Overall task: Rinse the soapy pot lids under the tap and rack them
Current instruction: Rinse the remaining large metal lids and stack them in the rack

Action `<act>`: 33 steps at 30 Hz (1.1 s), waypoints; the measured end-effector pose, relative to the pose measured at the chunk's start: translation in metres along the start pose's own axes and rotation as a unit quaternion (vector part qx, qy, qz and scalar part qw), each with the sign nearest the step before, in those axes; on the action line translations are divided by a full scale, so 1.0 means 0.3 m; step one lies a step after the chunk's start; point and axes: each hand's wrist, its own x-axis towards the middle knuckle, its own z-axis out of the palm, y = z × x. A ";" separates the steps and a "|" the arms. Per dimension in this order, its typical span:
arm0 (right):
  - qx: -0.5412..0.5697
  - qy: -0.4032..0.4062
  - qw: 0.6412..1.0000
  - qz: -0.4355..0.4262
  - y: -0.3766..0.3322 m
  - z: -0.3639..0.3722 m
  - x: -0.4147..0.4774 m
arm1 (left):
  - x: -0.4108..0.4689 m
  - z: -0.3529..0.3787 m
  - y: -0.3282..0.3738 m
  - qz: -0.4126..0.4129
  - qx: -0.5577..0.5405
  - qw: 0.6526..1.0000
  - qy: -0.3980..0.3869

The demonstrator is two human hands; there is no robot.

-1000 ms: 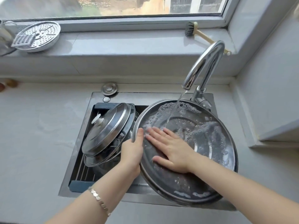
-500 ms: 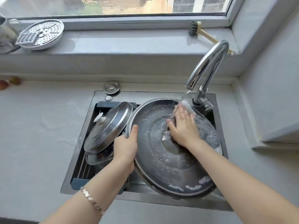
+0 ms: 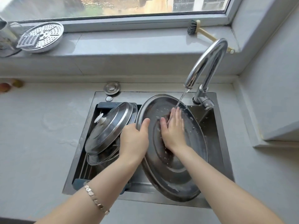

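A large steel pot lid (image 3: 174,172) stands tilted in the sink (image 3: 221,143), its hollow inner side facing me. My left hand (image 3: 134,138) grips its left rim, thumb on the inside. My right hand (image 3: 174,130) lies flat with straight fingers on the lid's inner face, fingertips in the water stream running from the tap (image 3: 207,62). Little foam shows on the lid. To the left, a steel lid with a white knob (image 3: 110,126) leans on the rack (image 3: 103,105) inside the sink, with a glass lid (image 3: 100,157) beneath it.
A round sink plug (image 3: 112,88) lies on the counter behind the sink. On the windowsill sit a perforated steamer plate with a small grater (image 3: 42,37) at left and a dish brush (image 3: 194,28) at right. A wall corner juts out at right.
The foam has washed off the big lid. The lid has turned steeper and narrower in view. My right hand slid from the lid's left side up under the stream, then back a little toward the centre.
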 end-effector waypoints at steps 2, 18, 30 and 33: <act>0.006 -0.015 0.993 -0.118 -0.081 -0.013 0.001 | 0.006 0.020 -0.005 -0.001 -0.031 0.999 0.010; -0.031 -0.016 0.973 -0.228 -0.046 -0.048 -0.007 | 0.012 0.023 -0.001 0.011 -0.080 0.996 0.027; -0.067 -0.024 0.963 -0.260 -0.034 -0.071 0.019 | -0.009 0.039 -0.010 -0.023 -0.075 0.997 0.005; -0.035 -0.033 0.951 -0.304 -0.085 -0.065 0.015 | -0.013 0.040 -0.008 -0.025 -0.080 0.996 0.008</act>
